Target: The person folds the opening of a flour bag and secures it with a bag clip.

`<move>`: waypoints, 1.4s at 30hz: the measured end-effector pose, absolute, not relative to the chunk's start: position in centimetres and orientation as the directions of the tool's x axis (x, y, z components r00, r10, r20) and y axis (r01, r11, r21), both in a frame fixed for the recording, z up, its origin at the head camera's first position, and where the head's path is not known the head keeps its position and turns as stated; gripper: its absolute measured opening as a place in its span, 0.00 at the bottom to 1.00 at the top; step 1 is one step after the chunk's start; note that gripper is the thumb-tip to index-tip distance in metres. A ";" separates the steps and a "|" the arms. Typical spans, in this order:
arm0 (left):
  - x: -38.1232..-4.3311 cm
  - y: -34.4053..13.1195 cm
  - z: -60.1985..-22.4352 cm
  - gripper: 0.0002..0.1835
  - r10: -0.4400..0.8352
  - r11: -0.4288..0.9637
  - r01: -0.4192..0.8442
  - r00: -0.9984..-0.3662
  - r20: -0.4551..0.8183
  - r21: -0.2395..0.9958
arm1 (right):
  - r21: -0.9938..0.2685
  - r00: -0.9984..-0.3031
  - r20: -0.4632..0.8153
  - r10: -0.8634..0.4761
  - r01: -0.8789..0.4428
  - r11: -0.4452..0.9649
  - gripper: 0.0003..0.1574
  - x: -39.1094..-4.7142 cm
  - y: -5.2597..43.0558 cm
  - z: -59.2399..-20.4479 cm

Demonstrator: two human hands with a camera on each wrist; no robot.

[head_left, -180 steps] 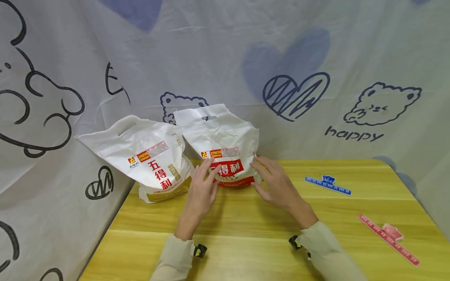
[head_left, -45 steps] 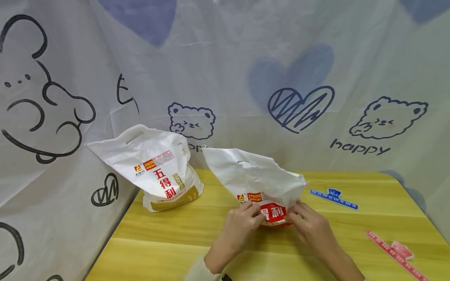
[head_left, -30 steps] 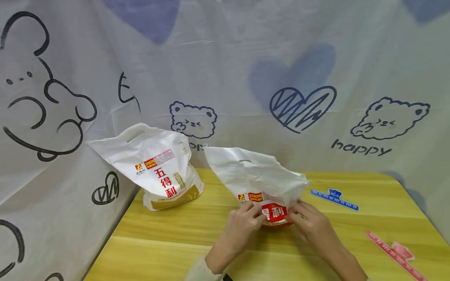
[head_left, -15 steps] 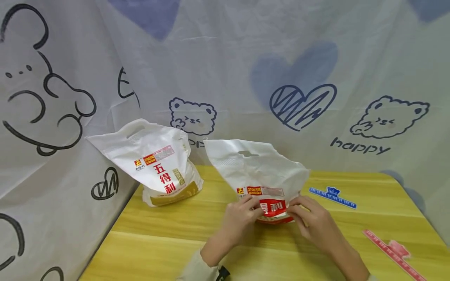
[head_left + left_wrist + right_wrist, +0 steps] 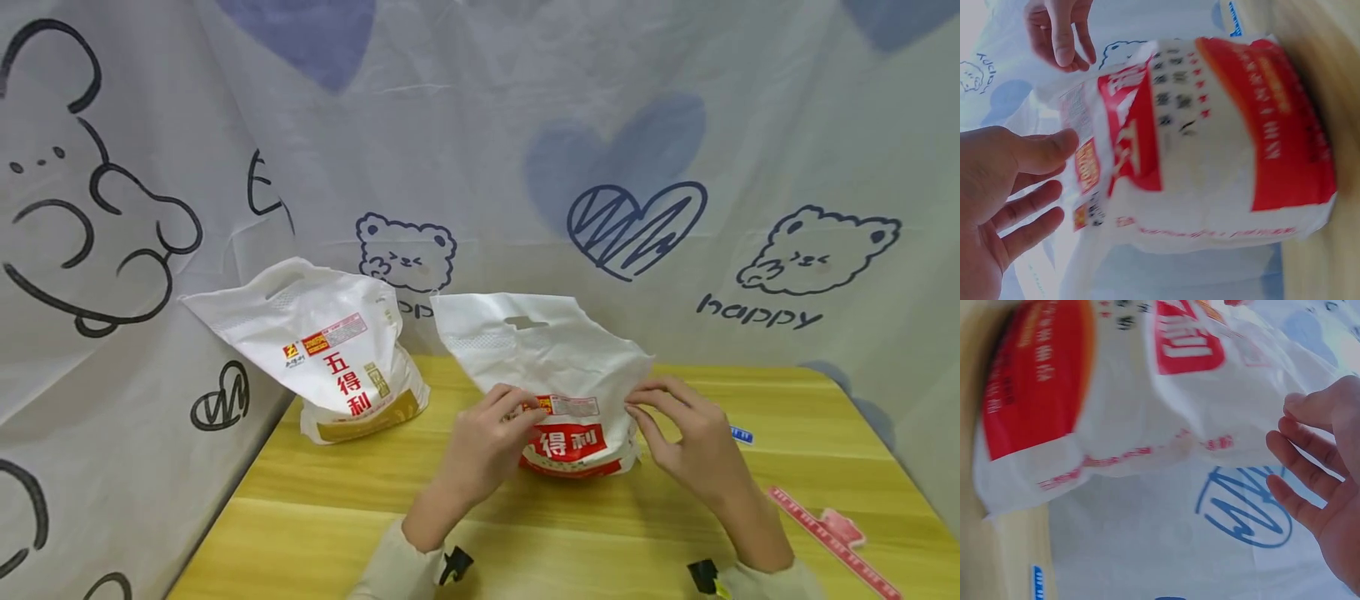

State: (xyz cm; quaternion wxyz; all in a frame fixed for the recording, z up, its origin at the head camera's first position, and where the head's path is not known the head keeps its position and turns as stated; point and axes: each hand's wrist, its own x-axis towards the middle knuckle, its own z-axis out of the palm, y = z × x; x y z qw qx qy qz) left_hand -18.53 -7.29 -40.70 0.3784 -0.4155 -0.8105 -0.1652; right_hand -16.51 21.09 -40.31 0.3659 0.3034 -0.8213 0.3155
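Observation:
A white flour bag (image 5: 562, 367) with red print and a handle slot stands on the table between both hands. My left hand (image 5: 487, 437) is at its left front; in the left wrist view the loosely spread fingers and thumb are right at the upper label. My right hand (image 5: 693, 442) pinches the bag's right edge between thumb and index finger; in the right wrist view the other fingers (image 5: 1310, 459) are spread. A second flour bag (image 5: 352, 350), with red and gold print, leans to the left, untouched.
A pink ruler-shaped clip (image 5: 832, 537) lies at the right of the wooden table (image 5: 300, 517). Beyond my right hand, a blue clip (image 5: 741, 434) is mostly hidden. A printed cloth (image 5: 480, 167) hangs close behind the table.
The red-print bag has come forward and right from beside the other bag. In the last half second both hands have shifted from its lower sides up to its label height, and its top stands taller.

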 end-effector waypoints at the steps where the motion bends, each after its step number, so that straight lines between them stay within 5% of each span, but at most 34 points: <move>1: -18.8 -7.4 -40.2 0.12 0.537 0.596 0.802 -0.359 0.763 -0.043 | -0.300 -0.535 0.810 -0.242 -0.732 0.612 0.12 -16.7 21.2 -40.0; 5: -19.7 -7.7 -38.1 0.15 0.487 0.569 0.822 -0.332 0.808 -0.004 | -0.348 -0.513 0.850 -0.120 -0.718 0.603 0.16 -17.3 21.4 -39.0; 9: -20.2 -8.0 -35.7 0.17 0.440 0.537 0.838 -0.377 0.815 0.098 | -0.408 -0.533 0.846 -0.017 -0.669 0.622 0.21 -17.8 21.7 -38.6; 17: -21.8 -7.1 -31.0 0.25 0.422 0.470 0.851 -0.448 0.788 0.233 | -0.618 -0.713 0.699 0.059 -0.560 0.551 0.27 -18.1 21.6 -39.2; 23: -23.6 -5.9 -29.1 0.32 0.534 0.436 0.862 -0.478 0.697 0.258 | -0.680 -0.769 0.637 0.053 -0.529 0.507 0.25 -18.3 21.3 -39.6; 29: -24.8 -5.3 -28.6 0.25 0.609 0.463 0.847 -0.518 0.601 0.260 | -0.679 -0.768 0.638 0.055 -0.527 0.512 0.19 -18.4 20.9 -39.7; 42: -24.8 -5.2 -28.5 0.12 0.622 0.438 0.881 -0.442 0.647 0.181 | -0.631 -0.716 0.695 0.061 -0.568 0.529 0.13 -18.2 21.3 -39.6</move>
